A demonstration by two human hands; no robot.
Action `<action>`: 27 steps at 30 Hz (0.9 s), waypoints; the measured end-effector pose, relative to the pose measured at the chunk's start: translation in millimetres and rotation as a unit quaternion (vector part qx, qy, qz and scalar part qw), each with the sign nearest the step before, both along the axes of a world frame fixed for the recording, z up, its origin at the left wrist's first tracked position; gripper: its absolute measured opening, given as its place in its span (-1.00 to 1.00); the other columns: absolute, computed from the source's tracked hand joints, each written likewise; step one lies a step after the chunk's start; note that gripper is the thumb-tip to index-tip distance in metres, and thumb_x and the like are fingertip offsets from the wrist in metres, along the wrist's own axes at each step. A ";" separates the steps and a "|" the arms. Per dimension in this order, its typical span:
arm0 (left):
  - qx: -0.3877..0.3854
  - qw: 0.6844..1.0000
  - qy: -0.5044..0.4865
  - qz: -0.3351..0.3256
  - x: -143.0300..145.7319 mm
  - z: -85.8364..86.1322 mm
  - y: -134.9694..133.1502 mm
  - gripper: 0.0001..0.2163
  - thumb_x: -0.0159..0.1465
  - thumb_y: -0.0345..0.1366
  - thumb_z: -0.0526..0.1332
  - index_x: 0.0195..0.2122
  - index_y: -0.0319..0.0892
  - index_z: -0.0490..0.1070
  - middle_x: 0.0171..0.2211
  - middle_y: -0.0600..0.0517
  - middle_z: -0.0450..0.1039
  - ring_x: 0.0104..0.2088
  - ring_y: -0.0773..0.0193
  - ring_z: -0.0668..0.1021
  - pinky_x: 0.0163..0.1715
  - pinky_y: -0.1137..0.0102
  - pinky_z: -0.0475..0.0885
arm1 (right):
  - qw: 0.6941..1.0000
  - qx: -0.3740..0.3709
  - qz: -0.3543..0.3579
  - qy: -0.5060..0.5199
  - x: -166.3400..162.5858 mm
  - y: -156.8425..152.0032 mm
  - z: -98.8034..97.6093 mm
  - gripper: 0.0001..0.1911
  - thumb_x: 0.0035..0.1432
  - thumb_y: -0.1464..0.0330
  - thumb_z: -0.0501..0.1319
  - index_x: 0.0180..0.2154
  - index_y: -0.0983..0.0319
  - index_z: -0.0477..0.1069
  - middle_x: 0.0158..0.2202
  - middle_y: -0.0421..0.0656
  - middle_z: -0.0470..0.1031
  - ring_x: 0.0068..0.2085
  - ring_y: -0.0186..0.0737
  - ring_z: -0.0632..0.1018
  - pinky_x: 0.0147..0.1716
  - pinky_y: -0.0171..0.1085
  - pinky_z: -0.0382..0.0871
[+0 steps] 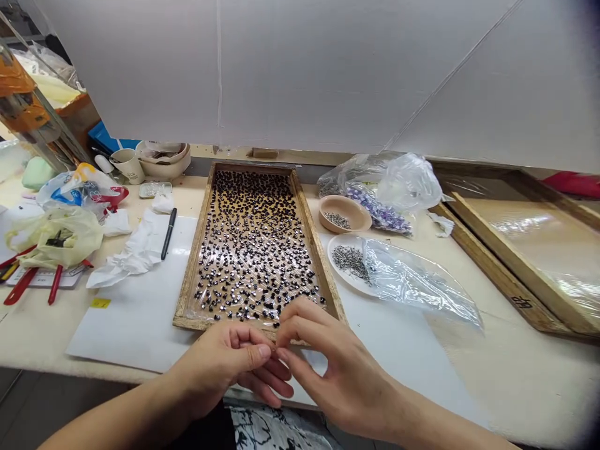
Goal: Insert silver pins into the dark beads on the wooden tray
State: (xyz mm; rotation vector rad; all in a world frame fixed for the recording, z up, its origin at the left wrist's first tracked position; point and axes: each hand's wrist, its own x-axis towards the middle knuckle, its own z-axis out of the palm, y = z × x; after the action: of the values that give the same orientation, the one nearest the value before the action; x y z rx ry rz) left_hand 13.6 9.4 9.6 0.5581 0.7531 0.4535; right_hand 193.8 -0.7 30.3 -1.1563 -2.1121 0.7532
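Observation:
My left hand (244, 362) and my right hand (319, 359) meet at the near end of a wooden-framed tray (190, 281). Thumb and fingertips of both hands are pinched together, and whatever lies between them is too small or hidden to make out. The lower fingers of the left hand are loosely curled. Under a clear film in the tray lie many small shiny black pieces (253, 250), packed densely at the far end and spread more thinly near me. To the right, a white plate (337, 269) holds small dark and silvery bits, partly covered by a clear plastic sheet (422, 281).
A shallow beige bowl (360, 215) stands before clear bags with purple-white packets (384, 212). Another wooden frame (497, 269) lies at right. Left are a black marker (169, 234), crumpled tissue (131, 250), a yellowish bag (70, 234), red-handled tools (55, 284) and a cup (129, 165).

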 end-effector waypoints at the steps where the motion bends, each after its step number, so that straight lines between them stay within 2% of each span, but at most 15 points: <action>1: -0.009 1.000 0.006 0.004 -4.0 0.9 -1.1 -0.78 0.09 -0.23 0.29 -0.39 -0.32 0.42 -0.46 -0.11 0.53 -0.44 0.21 0.60 -0.44 0.36 0.48 | 1.000 0.004 -0.001 -0.001 -0.3 4.6 -1.0 -0.89 0.11 0.51 0.08 -0.40 0.22 0.31 -0.39 -0.16 0.34 -0.34 -0.29 0.39 -0.40 -0.30 0.32; 6: -0.037 0.997 0.054 0.028 -21.3 8.1 -6.3 -0.83 0.10 -0.29 0.25 -0.35 -0.32 0.40 -0.41 -0.13 0.54 -0.39 0.17 0.60 -0.40 0.34 0.47 | 0.996 0.060 -0.023 -0.056 -4.1 29.9 -18.2 -0.89 0.10 0.52 0.07 -0.40 0.25 0.32 -0.38 -0.13 0.34 -0.31 -0.25 0.36 -0.34 -0.25 0.28; 12: -0.043 0.997 0.060 0.009 -24.3 6.1 -7.8 -0.84 0.10 -0.31 0.24 -0.35 -0.27 0.31 -0.47 -0.09 0.53 -0.49 0.24 0.59 -0.48 0.39 0.44 | 0.985 0.089 0.019 -0.149 -13.8 43.1 -36.8 -0.82 0.15 0.51 0.04 -0.44 0.28 0.36 -0.40 -0.10 0.35 -0.34 -0.24 0.30 -0.35 -0.25 0.19; 19: -0.040 0.998 0.040 0.009 -26.5 -0.9 -9.3 -0.79 0.08 -0.27 0.28 -0.38 -0.25 0.28 -0.48 -0.11 0.54 -0.48 0.18 0.60 -0.55 0.41 0.43 | 0.980 0.090 0.028 -0.177 -16.1 48.1 -42.3 -0.79 0.15 0.51 0.03 -0.48 0.28 0.37 -0.43 -0.11 0.34 -0.36 -0.25 0.28 -0.37 -0.27 0.15; 27: -0.052 0.998 0.044 0.013 -25.6 0.4 -7.9 -0.85 0.11 -0.29 0.24 -0.38 -0.28 0.33 -0.47 -0.12 0.53 -0.48 0.20 0.59 -0.51 0.39 0.44 | 0.979 0.096 0.025 -0.179 -17.9 48.4 -43.8 -0.78 0.14 0.52 0.03 -0.47 0.29 0.40 -0.44 -0.10 0.35 -0.37 -0.24 0.28 -0.39 -0.27 0.16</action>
State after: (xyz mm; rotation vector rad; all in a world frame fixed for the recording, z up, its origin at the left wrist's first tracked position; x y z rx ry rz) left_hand -12.0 1.4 10.0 0.4731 0.8646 0.4129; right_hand 175.9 47.8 -13.5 -1.2049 -2.4541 0.3697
